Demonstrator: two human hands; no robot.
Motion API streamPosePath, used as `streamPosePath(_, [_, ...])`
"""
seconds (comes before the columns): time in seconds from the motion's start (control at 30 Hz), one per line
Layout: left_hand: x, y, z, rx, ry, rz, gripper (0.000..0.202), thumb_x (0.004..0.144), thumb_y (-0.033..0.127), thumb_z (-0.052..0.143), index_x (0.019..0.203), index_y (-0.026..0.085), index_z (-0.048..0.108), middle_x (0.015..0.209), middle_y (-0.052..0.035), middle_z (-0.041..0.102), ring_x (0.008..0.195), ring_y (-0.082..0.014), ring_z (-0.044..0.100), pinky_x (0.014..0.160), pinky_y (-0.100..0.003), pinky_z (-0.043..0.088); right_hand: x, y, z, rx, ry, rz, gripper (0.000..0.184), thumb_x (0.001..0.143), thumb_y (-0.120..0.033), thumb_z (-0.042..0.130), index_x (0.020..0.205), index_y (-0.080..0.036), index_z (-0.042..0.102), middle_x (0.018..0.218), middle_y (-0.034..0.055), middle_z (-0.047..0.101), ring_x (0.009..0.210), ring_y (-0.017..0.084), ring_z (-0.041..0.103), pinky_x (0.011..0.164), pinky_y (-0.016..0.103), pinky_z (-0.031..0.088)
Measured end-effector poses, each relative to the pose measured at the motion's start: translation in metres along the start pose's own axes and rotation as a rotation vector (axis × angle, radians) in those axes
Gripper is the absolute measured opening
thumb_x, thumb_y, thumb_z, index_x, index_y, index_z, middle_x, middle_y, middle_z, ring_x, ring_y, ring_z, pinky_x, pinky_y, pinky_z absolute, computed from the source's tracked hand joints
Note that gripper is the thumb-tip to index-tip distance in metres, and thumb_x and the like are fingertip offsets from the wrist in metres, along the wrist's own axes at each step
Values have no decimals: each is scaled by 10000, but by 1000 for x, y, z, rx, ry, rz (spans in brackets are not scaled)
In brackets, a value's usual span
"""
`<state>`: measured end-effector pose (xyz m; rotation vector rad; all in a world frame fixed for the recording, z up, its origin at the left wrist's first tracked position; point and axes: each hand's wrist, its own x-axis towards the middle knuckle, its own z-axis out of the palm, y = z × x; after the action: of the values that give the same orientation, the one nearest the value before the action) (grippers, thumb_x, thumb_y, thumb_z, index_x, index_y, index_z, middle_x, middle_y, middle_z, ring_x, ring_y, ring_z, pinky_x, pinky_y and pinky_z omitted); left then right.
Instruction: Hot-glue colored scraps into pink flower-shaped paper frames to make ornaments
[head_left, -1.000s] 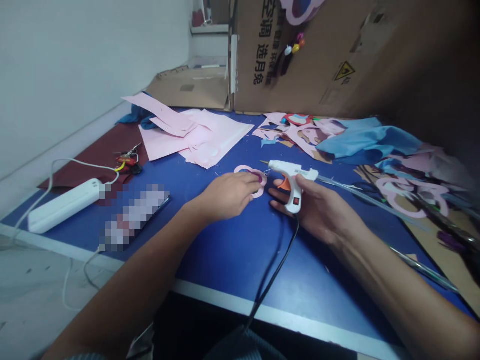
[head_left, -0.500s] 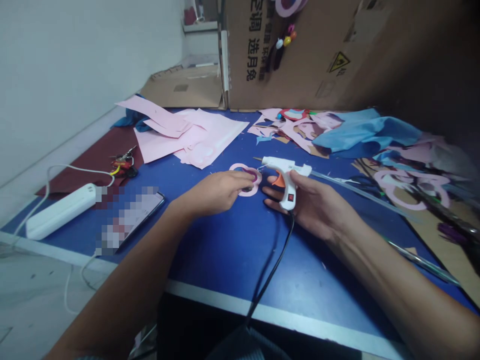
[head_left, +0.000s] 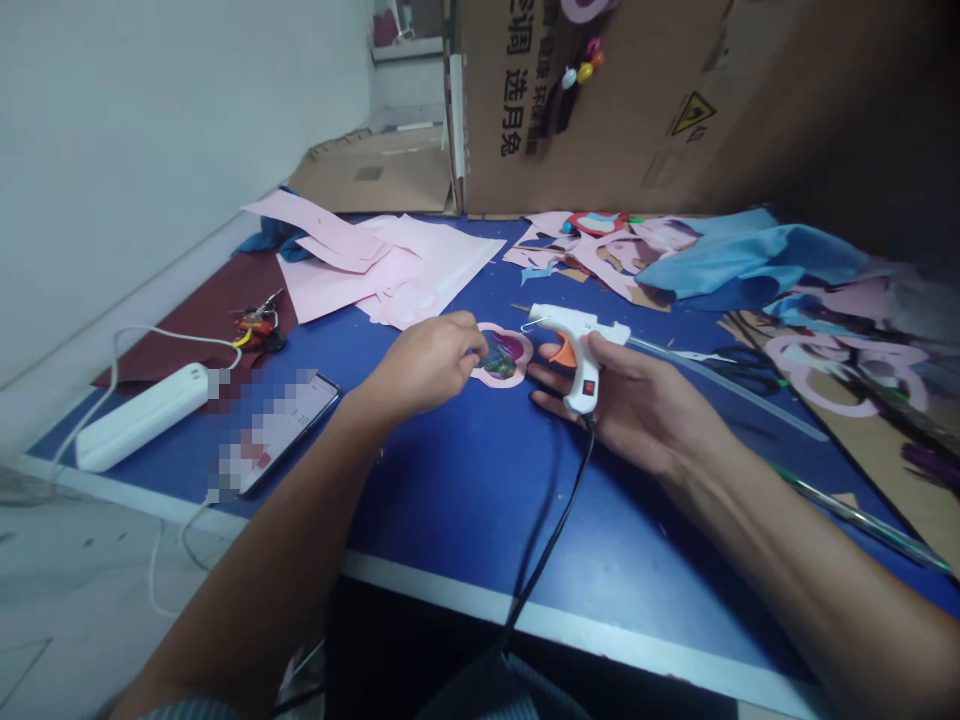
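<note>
Drawn back since the earlier views: left hand [head_left: 424, 365] now off to the left of the pink flower-shaped cut-out [head_left: 523, 352], loosely curled, its tips just at the cut-out's left rim and no longer over its middle. Nothing visibly pinched in that half-open grip. Middle of the cut-out now in plain sight, a glossy patch of green, blue and purple inside the pink ring.

Cut-out lying flat on the blue table [head_left: 450, 520], between the two hands and just below the nozzle end of the white hot glue gun [head_left: 576, 345], apparently not touching it. Gun firmly closed in the right hand [head_left: 637, 405], handle across the palm, orange trigger showing, nozzle pointing left. Right-hand grip much the same as a moment ago, narrow around the handle. Black power cord [head_left: 559, 520] running down from the gun's base and over the table edge.

Off to the left, pale pink paper sheets [head_left: 397, 270], a white power strip [head_left: 142, 418] and a pixelated phone [head_left: 277, 430] on the table, with keys [head_left: 259, 330] on a maroon mat [head_left: 187, 320]. Off to the right, a crumpled blue cloth [head_left: 750, 260] and a long clear glue stick [head_left: 720, 370] near the gun, with a cardboard box [head_left: 585, 120] standing behind everything
</note>
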<state>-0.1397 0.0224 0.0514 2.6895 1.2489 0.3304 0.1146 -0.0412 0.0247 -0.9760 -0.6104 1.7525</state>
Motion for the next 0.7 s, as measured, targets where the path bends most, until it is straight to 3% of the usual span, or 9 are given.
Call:
streamPosePath(0.2, [-2,8,-1,84,-152,65,366,1044,97,531,1173,170,866,1240,-118,805,1148,-261,766,986,-361,589,-2,-2,0,6,25,60,249,1083,-404,680,1217,-270,841,1369,53,863,1311,299,807,919,398,752])
streamPosePath(0.5, [-4,13,-4,241,-240,-2,441,1051,66,490,1291,175,843,1289,-134,769,1128,-268,744,933,-361,578,-3,-2,6,-37,47,60,283,1060,-444,692,1228,-285,857,1485,39,815,1381,310,772,922,395,750])
streamPosePath(0.7, [-3,18,0,250,-283,1,420,1060,66,484,1254,176,840,1293,-138,770,1165,-274,734,942,-364,565,-4,-1,9,-9,107,66,281,1059,-420,687,1222,-278,867,1450,51,830,1364,322,780,864,394,756])
